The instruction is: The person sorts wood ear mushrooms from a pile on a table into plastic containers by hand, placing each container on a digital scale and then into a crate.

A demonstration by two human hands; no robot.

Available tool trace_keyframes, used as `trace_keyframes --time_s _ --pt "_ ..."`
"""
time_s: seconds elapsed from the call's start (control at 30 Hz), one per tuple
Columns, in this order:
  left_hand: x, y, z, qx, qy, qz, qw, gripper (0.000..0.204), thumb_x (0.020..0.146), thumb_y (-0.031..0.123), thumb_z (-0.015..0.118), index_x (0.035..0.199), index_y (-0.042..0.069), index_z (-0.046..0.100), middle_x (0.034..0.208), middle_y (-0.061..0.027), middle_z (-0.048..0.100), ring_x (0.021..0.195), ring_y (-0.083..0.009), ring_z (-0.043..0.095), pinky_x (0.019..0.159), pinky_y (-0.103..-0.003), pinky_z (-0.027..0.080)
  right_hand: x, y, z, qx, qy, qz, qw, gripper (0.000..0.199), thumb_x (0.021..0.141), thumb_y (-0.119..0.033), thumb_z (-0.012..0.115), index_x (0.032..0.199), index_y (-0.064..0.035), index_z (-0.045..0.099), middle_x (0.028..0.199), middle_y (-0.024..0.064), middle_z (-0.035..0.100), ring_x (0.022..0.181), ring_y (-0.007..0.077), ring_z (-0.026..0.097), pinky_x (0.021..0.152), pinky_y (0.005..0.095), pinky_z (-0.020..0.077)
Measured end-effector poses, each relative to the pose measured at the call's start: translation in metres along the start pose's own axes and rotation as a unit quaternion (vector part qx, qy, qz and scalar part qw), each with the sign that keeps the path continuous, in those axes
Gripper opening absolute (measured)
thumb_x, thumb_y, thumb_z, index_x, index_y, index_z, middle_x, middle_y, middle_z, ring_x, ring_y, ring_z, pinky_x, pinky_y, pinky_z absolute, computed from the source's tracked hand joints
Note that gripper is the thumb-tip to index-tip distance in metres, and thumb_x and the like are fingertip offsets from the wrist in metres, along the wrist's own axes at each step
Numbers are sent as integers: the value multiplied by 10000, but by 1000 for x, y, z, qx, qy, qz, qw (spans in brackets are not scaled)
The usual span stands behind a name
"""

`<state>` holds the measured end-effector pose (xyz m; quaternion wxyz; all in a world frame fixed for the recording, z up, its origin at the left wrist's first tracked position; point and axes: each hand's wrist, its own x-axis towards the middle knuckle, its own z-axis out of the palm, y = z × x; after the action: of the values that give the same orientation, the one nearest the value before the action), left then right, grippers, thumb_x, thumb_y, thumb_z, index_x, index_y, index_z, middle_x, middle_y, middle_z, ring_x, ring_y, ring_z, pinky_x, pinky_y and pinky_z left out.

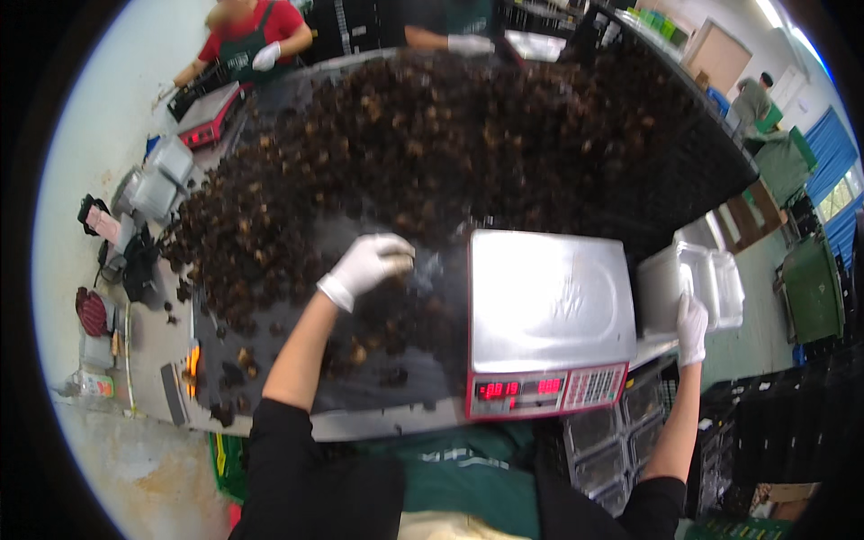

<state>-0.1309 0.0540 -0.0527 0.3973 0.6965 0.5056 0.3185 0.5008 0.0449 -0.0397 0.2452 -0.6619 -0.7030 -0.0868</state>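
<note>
My left hand point(367, 266), in a white glove, hovers over the dark tabletop to the left of the scale. Its fingers are bent together, and whatever they hold cannot be made out. My right hand point(691, 328), gloved too, grips the near side of a stack of clear plastic trays point(661, 286) beyond the scale's right edge. Between my hands stands a red weighing scale point(551, 306) with a bare steel plate and lit red digits. A broad heap of dark brown, mushroom-like pieces point(414, 135) covers the table's far part; smaller loose pieces point(358, 353) lie nearer me.
At the far left, a person point(256, 45) in a red top stands by another scale point(209, 117). Across the heap a gloved hand point(470, 43) shows. More clear trays point(155, 184) lie on the left edge. Packaged trays point(598, 450) fill a black crate below my scale.
</note>
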Motion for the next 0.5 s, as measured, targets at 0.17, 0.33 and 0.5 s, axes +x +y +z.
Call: trace_keyframes --time_s 0.17,0.33,0.5 --pt "-79 56 -29 -404 -1 170 899 252 921 235 628 873 -12 627 718 -78 600 452 -131 487 374 -267 349 -2 3 -4 -11 -5 29 1000 427 1040 -271 402 751 -2 562 664 250 557 660 452 563 606 518 401" --pt "-150 86 -71 -589 -173 548 568 312 951 219 480 1186 53 601 822 -152 706 547 -283 658 445 -345 503 -3 1 -1 -10 -14 25 1000 430 1043 -296 399 779 -5 573 660 244 562 663 457 562 614 529 399" --pt "-50 70 -30 -362 157 138 908 389 1003 369 557 1217 49 614 1198 -90 679 1092 -200 639 896 -343 514 -10 14 3 6 10 33 999 451 1048 -319 391 784 -4 577 665 242 560 664 450 558 612 522 396"
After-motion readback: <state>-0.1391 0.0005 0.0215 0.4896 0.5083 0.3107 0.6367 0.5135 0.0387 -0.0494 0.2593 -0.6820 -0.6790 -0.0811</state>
